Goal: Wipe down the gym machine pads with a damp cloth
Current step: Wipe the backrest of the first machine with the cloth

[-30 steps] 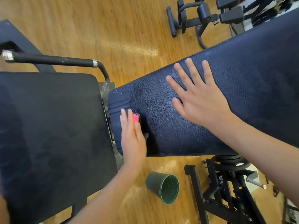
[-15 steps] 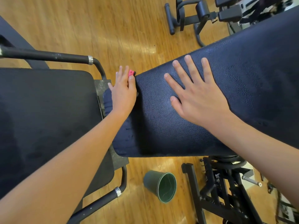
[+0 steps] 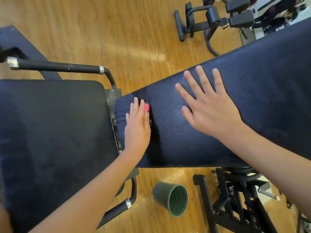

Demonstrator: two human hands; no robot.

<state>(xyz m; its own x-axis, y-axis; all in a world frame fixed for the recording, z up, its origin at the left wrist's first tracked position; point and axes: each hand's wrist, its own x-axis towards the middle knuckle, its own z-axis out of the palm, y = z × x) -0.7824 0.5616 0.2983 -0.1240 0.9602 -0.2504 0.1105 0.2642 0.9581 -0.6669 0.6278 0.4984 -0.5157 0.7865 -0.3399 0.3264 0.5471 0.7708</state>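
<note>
A long dark back pad [image 3: 262,98] slopes up to the right, with a flat dark seat pad [image 3: 50,132] to its left. A dark blue cloth [image 3: 121,109] with a pink tag [image 3: 147,108] lies over the back pad's lower end. My left hand [image 3: 137,130] presses flat on the cloth with straight fingers, the pink tag showing beside my forefinger. My right hand [image 3: 210,108] rests flat and spread on the back pad, further up and apart from the cloth.
A green bucket [image 3: 173,199] stands on the wooden floor below the back pad. Black handle bars [image 3: 58,67] flank the seat pad. The machine's black frame [image 3: 235,202] is at the lower right, and another machine [image 3: 210,19] stands at the top right.
My left hand slid with the cloth from the pad's near side to its far edge, then back toward the middle of the pad's end. My right hand has stayed in place.
</note>
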